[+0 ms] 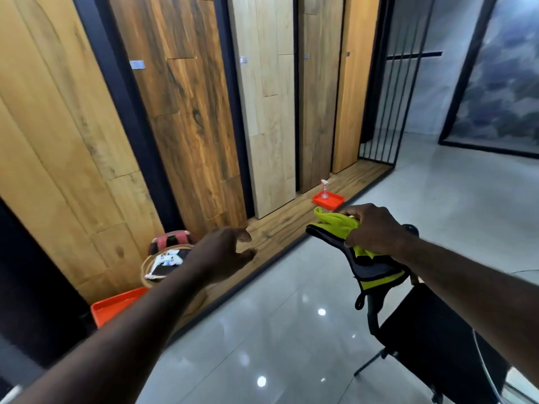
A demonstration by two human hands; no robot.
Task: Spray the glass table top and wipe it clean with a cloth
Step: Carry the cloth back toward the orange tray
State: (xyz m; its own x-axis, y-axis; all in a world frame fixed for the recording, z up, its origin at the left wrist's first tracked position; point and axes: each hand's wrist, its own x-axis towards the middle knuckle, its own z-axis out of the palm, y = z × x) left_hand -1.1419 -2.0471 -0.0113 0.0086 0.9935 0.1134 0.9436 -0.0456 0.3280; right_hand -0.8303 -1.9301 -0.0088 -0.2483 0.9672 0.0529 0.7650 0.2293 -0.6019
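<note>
The right hand [374, 228] grips a yellow-green, grey and black cloth [372, 271], with the fingers [348, 212] curled round its bunched middle. The cloth's long axis slants: its yellow end points up and away toward the red tray [335, 205], and its grey end hangs down toward the viewer, over a black chair [431, 330]. The cloth is held in the air, just in front of the red tray. A spray bottle [324, 190] stands upright in that tray; it is too small to tell which way its nozzle faces. The tray sits on a wooden ledge [280, 228]. Well to the left of the tray, the left hand [224, 255] reaches forward holding nothing, fingers loosely curled and apart.
</note>
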